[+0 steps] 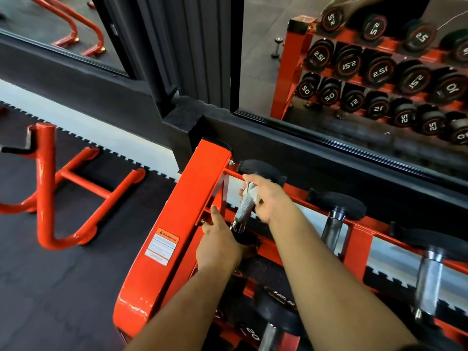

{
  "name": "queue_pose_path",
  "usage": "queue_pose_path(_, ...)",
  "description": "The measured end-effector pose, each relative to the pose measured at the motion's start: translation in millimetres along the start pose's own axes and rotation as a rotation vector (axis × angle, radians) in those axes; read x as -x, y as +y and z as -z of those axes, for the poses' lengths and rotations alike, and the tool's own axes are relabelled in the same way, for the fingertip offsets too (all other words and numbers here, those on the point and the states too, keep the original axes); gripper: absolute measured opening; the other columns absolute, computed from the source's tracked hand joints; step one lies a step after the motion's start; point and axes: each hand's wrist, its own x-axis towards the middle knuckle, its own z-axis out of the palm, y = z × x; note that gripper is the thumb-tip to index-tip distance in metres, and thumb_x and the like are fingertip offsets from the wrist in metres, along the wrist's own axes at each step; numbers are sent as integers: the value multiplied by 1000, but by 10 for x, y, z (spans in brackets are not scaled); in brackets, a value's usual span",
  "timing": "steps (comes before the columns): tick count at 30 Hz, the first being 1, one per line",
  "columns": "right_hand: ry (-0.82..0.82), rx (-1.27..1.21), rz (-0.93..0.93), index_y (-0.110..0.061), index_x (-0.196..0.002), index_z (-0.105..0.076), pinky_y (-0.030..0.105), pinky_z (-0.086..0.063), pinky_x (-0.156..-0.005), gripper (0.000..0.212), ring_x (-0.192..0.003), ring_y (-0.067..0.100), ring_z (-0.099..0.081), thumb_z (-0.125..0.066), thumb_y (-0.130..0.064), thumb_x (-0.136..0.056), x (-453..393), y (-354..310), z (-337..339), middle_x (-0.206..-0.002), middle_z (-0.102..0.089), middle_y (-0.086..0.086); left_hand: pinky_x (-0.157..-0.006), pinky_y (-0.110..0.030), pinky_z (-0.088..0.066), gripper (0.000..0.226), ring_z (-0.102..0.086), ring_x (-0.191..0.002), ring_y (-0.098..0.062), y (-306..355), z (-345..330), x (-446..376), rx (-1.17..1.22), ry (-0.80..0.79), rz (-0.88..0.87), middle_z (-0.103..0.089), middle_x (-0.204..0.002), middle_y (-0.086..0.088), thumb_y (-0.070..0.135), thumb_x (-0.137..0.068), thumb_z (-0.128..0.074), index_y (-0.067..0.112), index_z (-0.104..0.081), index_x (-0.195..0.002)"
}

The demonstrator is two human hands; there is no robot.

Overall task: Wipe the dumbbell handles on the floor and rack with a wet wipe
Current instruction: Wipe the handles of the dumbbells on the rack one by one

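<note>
Head view: right hand (266, 198) curls a white wet wipe (253, 195) round the knurled dumbbell handle (244, 207) on the orange rack (177, 224); just below that grip, left hand (219, 239) grasps the dumbbell's near black end

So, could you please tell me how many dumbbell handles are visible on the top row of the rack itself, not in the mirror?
3: one under the right hand with the wipe, one just right of it, one farther right. More may sit beyond the frame edge.
</note>
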Motion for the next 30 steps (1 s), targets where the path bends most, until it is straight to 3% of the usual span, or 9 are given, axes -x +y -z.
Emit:
queue_pose_path(3, -13, 0, -46, -9, -86, -69, 38, -59, -74, 15, -74, 18, -66, -78, -21, -86, -55, -18, -66, -82, -64, 7, -93, -44, -54, 143, -59, -127, -34, 7, 11, 5, -4, -10, 0, -30, -160, -23, 55, -64, -91, 27, 9, -161)
queue_pose_path(6, -74, -180, 1, -11, -95, -69, 42, -55, -89, 16, -92, 23, -64, -74, -25, -89, -29, 44, 78, -87, -64, 8, -92, -43, -53, 142, -59, -126, -34, 3, 0, -8, -10, -10, 3, -27, -162, -23, 55, -65, -92, 27, 9, -162)
queue_pose_path(8, -106, -244, 11, -12, -90, -67, 43, -54, -93, 14, -89, 21, -63, -74, -25, -89, -2, 56, 133, -82, -63, 7, -91, -43, -54, 142, -59, -126, -35, -11, -13, -29, -13, -6, 11, -27, -162, -23, 55, -65, -92, 28, 9, -162)
queue_pose_path(14, -34, 22, -60, -12, -81, -66, 39, -56, -82, 15, -68, 17, -60, -75, -22, -89, -34, -16, -111, -70, -60, 2, -93, -45, -54, 144, -59, -127, -34, 14, 14, -5, 2, -13, 11, -28, -162, -23, 56, -64, -92, 27, 10, -162)
queue_pose_path(21, -80, -97, 37, -12, -91, -68, 53, -48, -106, 15, -111, 31, -66, -77, -23, -86, 75, 85, 169, -102, -66, 16, -92, -47, -57, 144, -59, -128, -36, -5, -14, -16, -5, -3, 7, -25, -163, -24, 58, -63, -91, 27, 10, -162)
queue_pose_path(26, -51, 7, -31, -11, -98, -70, 41, -55, -87, 16, -80, 19, -65, -76, -21, -88, -1, 13, -81, -85, -61, 4, -91, -45, -55, 143, -59, -126, -35, -10, -3, -8, 1, -13, -1, -26, -162, -24, 57, -65, -90, 27, 10, -162)
queue_pose_path(28, -91, -38, -39, -12, -101, -69, 41, -56, -84, 17, -81, 19, -64, -75, -23, -89, -27, 24, -32, -81, -61, 2, -91, -44, -55, 143, -59, -125, -34, -1, 1, 1, -1, -11, -12, -28, -160, -24, 58, -64, -90, 26, 9, -162)
queue_pose_path(30, -149, -131, -11, -11, -101, -67, 42, -57, -86, 21, -96, 23, -64, -76, -25, -87, -6, 86, 97, -86, -65, 6, -87, -43, -56, 143, -60, -122, -32, -4, -1, -4, -4, -7, -13, -30, -159, -23, 57, -63, -90, 26, 9, -162)
